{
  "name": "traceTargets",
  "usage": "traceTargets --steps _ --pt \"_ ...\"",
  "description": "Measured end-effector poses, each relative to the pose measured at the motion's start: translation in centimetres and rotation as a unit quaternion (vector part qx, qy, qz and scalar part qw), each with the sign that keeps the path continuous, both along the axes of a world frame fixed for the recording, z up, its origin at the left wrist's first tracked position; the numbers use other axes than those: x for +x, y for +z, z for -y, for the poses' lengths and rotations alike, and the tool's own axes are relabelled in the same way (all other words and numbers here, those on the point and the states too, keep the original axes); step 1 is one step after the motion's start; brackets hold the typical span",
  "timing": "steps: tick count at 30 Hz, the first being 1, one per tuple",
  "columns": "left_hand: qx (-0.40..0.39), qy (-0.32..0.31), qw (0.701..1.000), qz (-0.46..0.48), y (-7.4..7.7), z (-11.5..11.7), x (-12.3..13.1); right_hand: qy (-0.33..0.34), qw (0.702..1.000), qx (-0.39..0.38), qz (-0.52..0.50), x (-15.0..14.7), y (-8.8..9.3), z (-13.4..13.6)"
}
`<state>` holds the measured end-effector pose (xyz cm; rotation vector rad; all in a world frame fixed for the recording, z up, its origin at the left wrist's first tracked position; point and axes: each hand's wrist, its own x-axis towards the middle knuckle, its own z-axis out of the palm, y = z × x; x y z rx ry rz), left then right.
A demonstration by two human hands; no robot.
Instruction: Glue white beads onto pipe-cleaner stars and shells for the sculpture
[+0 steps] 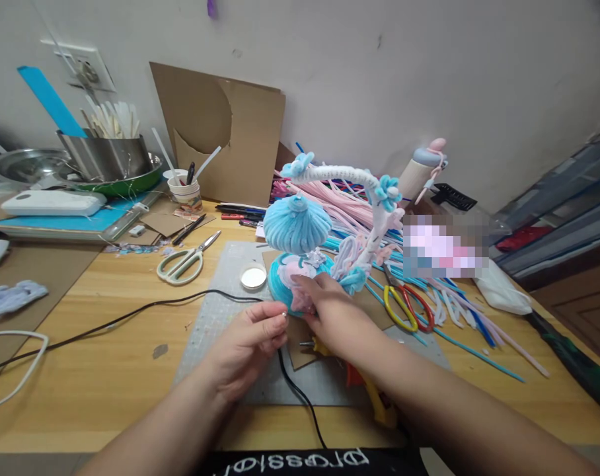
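Note:
A fluffy craft lamp stands at the centre, with a blue ribbed shade (298, 223) hanging under a curved white arm (347, 174) with blue flowers. Around its blue round base (279, 281) sits a pink-and-white figure (300, 270). My right hand (330, 304) grips the pink part at the base's front. Left of it, my left hand (260, 334) pinches a tiny shiny piece (284, 315) between thumb and forefinger. A small round dish (254, 277) with white contents lies behind my left hand. Beneath my right forearm is a yellow-and-orange tool (379, 403), partly hidden.
Light-handled scissors (181, 266) lie left of the grey mat (205, 357). Yellow-and-red-handled scissors (404, 308) and loose pipe cleaners (478, 357) are on the right. A black cable (156, 303) crosses the table. Cardboard (250, 132) leans on the wall beside a paper cup (185, 193).

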<state>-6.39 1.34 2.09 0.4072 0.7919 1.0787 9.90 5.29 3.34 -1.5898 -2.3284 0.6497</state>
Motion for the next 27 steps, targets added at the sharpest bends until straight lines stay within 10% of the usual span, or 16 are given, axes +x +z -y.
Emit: traceTargets --steps 13,21,27 --pt "0.12 -0.011 0.993 0.018 0.6 0.5 0.1 -0.039 0.911 -0.207 -0.353 1.3 1.4 3.0" --pt "0.238 0.042 0.958 -0.158 -0.3 1.6 0.2 -0.127 0.733 -0.313 -0.591 1.7 1.1 6.5" --pt "0.284 0.065 0.921 -0.258 0.0 2.3 0.4 -0.104 0.733 -0.296 -0.604 1.5 1.6 6.8"
